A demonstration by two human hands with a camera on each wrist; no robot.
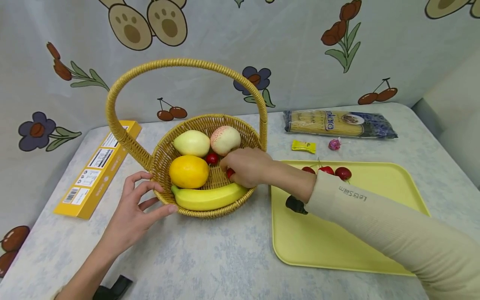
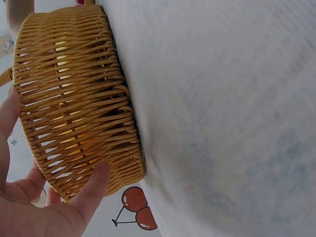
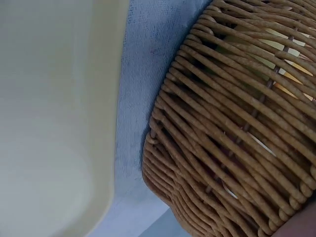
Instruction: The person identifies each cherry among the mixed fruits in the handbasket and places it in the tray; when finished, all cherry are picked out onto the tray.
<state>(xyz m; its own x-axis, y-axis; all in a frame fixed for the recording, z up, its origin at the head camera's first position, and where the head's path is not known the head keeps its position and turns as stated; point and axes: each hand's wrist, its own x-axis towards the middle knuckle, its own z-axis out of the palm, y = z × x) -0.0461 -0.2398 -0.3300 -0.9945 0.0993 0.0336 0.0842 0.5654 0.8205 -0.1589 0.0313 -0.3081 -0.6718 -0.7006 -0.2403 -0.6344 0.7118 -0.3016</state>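
Note:
A yellow wicker basket (image 1: 215, 214) with a tall arched handle holds a banana (image 1: 210, 199), an orange-yellow fruit (image 1: 188, 172), a pale green-yellow fruit (image 1: 192, 143), a pinkish peach (image 1: 225, 140) and a red cherry (image 1: 211, 158). My left hand (image 1: 136, 212) holds the basket's left side, fingers at the rim and thumb against the outer wall, as the left wrist view also shows. Inside the basket's right part, my right hand (image 1: 249, 166) pinches another cherry (image 1: 230, 173), partly hidden by the fingers. Basket weave fills much of the right wrist view.
A yellow tray (image 1: 337, 241) lies right of the basket, with cherries (image 1: 343, 173) near its far edge, under my right arm. Behind it are a noodle packet (image 1: 337, 123), a yellow wrapped candy (image 1: 303, 146) and a pink candy (image 1: 334, 144). A yellow box (image 1: 99, 171) lies left.

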